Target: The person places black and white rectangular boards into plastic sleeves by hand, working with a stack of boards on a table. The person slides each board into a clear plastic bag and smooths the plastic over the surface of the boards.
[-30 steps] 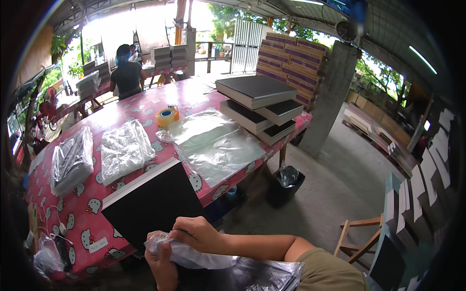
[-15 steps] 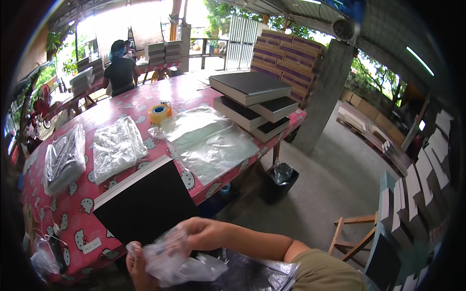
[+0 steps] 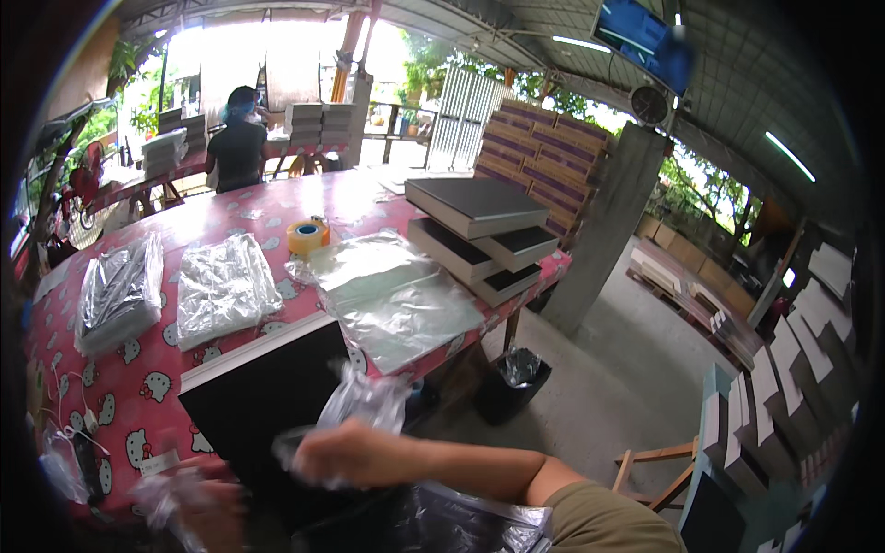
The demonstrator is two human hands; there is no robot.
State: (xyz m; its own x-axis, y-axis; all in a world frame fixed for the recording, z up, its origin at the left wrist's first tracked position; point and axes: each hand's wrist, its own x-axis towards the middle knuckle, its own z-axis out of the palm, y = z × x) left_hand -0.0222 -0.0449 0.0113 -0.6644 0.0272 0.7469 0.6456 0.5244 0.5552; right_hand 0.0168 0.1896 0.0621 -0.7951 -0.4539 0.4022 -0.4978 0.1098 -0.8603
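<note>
Crumpled clear plastic film is bunched in my right hand, whose fingers are closed round it in front of a black hardcover book. That book lies at the near table edge, its pale page edges facing away from me. Lower left, my left hand is smeared by motion, with more clear film at its fingers. Whether the film in the two hands is one piece I cannot tell. Below my right forearm lies a dark, shiny plastic-covered thing, partly hidden.
On the pink patterned table are two piles of clear plastic bags, flat clear sheets, a tape roll and stacked black books. A black bin stands beside it. Several books line the right. Another person works far off.
My hands have moved apart: the left down and to the left, the right slightly lower. The film that was bunched between them now shows at each hand. The view has shifted slightly.
</note>
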